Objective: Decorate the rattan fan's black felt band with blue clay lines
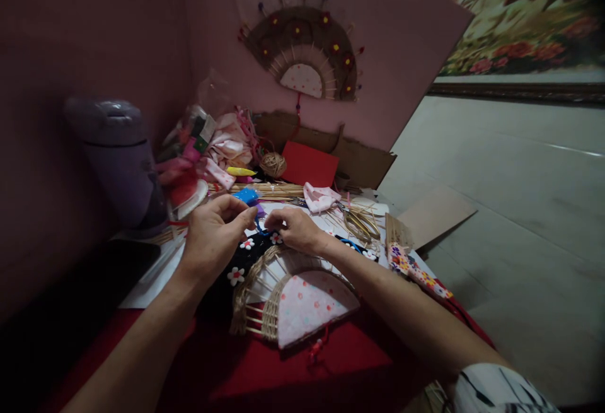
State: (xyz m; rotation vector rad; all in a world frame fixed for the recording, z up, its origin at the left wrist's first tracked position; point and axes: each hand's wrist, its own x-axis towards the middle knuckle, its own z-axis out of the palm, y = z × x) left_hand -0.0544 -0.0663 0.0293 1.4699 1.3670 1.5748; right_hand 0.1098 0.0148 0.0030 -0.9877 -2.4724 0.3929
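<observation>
Lilac flask (118,167): against the wall.
Packet (206,131): label print too blurred to read.
Left hand (221,227): thumb and forefinger pinching a blue strand (259,226).
Right hand (295,230): fingers curled beside the strand; cannot tell whether they grip.
Woven fan (314,302): below both hands, partly over red cloth (283,369).
Scissors (362,222): right of the right hand.

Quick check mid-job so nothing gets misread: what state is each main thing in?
Left hand: pinching blue strand
Right hand: fingers curled at strand, grip unclear
Black-banded fan: spread, lying down
Brown fan: spread, hung up
Gold-handled scissors: lying down, blades unclear
Twine ball: wound
Red card: propped up
Purple flask: upright
Framed picture: hung
</observation>
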